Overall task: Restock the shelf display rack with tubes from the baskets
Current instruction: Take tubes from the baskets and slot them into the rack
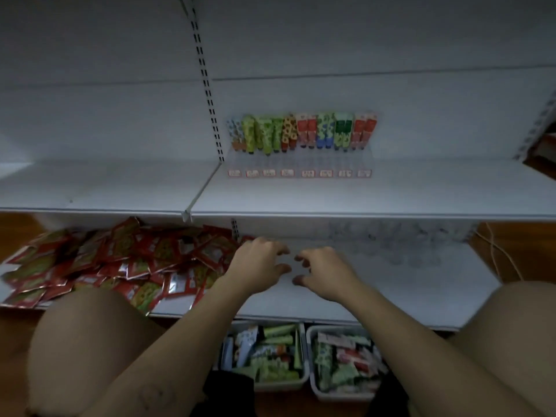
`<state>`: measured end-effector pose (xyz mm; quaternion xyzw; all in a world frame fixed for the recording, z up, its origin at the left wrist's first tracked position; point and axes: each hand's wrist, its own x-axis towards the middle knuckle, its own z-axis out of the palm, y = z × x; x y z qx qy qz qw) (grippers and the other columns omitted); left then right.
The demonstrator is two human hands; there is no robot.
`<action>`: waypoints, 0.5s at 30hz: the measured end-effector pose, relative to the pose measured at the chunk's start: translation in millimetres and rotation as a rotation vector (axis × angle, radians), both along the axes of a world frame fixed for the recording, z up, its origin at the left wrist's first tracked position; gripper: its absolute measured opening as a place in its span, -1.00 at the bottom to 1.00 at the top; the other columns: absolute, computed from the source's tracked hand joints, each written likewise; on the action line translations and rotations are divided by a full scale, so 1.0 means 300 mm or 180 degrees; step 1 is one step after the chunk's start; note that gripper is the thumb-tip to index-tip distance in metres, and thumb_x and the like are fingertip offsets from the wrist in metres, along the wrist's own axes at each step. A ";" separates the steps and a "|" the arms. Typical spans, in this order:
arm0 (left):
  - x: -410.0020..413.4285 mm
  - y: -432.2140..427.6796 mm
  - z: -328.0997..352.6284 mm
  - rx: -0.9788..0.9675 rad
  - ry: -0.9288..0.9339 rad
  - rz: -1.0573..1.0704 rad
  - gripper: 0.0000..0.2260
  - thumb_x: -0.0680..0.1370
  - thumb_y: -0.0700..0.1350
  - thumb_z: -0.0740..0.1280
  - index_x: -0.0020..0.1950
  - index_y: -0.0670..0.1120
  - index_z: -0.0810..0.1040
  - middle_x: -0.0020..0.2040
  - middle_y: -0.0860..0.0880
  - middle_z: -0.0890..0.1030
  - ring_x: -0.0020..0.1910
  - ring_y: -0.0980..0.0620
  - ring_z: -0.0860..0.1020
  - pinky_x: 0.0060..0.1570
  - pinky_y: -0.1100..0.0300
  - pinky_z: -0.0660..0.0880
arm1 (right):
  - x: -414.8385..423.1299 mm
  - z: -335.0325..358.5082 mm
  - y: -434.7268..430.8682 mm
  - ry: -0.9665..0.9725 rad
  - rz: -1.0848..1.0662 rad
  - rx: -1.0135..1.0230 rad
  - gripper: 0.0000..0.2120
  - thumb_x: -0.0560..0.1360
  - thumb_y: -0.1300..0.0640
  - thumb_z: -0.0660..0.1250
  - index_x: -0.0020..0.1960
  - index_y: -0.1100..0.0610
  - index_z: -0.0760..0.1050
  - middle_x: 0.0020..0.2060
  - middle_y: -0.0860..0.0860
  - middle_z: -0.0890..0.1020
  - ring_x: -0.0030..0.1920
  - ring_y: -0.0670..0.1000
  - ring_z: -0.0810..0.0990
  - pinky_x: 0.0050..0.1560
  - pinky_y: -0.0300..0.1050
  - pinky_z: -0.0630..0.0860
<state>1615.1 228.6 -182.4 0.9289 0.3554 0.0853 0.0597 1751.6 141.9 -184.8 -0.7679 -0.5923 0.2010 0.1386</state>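
**Empty hands above the lower shelf, rack only partly filled**

The left hand (258, 263) and right hand (326, 273) hover close together, fingers loosely curled toward each other, and nothing shows in either; the picture is blurred, so a small or clear item cannot be ruled out. Beneath them lies the white lower shelf (391, 296). To the left on that shelf sprawls a heap of red sachets (120, 260). To the far right there is a faint clear shape, too hazy to name.

Nearer, under the shelf edge between the person's knees, stand the left basket (279, 386) and the right basket (340, 397), side by side. Both are heaped with loose tubes (270, 353).

Farther off, on the upper shelf (421, 191), stands the display rack (301, 162). Its back row holds standing tubes (301, 130), while the clear front rows above the price tags look bare.

Judging by this, the restocking is early. One row is in place, the front rows are unfilled, and the baskets remain full.
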 end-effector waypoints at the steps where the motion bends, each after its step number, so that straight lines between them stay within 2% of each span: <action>1: 0.004 -0.014 -0.041 -0.0106 0.0118 -0.0016 -0.63 0.51 0.13 0.34 0.27 0.05 0.51 0.18 0.01 0.58 0.18 -0.02 0.50 0.11 0.09 0.48 | 0.000 -0.042 -0.009 -0.0021 -0.0015 -0.0168 -0.45 0.47 -0.07 0.41 0.40 0.06 0.39 0.27 0.09 0.50 0.18 0.11 0.52 0.18 -0.01 0.50; 6: 0.015 -0.005 -0.264 -0.0673 0.0790 0.0070 -0.60 0.51 0.14 0.34 0.30 0.02 0.48 0.22 0.00 0.56 0.15 -0.03 0.52 0.12 0.04 0.50 | 0.027 -0.236 -0.043 -0.0374 0.0081 -0.0788 -0.45 0.49 -0.10 0.37 0.40 0.06 0.37 0.26 0.06 0.52 0.20 0.10 0.50 0.16 -0.02 0.49; 9: -0.001 0.018 -0.408 -0.1012 0.1150 0.0148 -0.61 0.50 0.12 0.35 0.28 0.03 0.48 0.21 -0.01 0.55 0.18 -0.05 0.50 0.15 0.05 0.46 | 0.051 -0.356 -0.047 -0.0356 0.0155 -0.1192 -0.59 0.50 -0.03 0.35 0.30 0.09 0.45 0.16 0.08 0.56 0.12 0.12 0.52 0.10 0.01 0.53; 11: -0.023 0.030 -0.503 -0.1253 0.1324 0.0171 -0.65 0.51 0.07 0.33 0.25 -0.01 0.49 0.17 -0.04 0.56 0.15 -0.07 0.50 0.10 0.05 0.45 | 0.064 -0.428 -0.038 -0.0327 0.0210 -0.1460 -0.67 0.49 0.00 0.37 0.21 0.09 0.51 0.09 0.09 0.59 0.03 0.12 0.56 -0.01 0.01 0.56; 13: -0.051 0.039 -0.593 -0.1446 0.1488 0.0230 -0.69 0.52 0.04 0.33 0.20 -0.05 0.51 0.11 -0.05 0.57 0.07 -0.08 0.54 -0.01 0.08 0.48 | 0.075 -0.493 -0.018 -0.0240 0.0272 -0.1657 -0.66 0.44 -0.02 0.42 0.17 0.09 0.56 0.04 0.09 0.61 -0.05 0.10 0.59 -0.10 -0.04 0.56; 15: -0.079 0.048 -0.669 -0.1598 0.1629 0.0303 -0.72 0.52 0.02 0.32 0.19 -0.05 0.53 0.13 -0.06 0.56 0.08 -0.09 0.55 -0.04 0.07 0.49 | 0.070 -0.547 0.015 -0.0172 0.0371 -0.1803 -0.64 0.44 -0.02 0.44 0.17 0.14 0.56 0.02 0.10 0.61 -0.07 0.11 0.59 -0.07 -0.01 0.58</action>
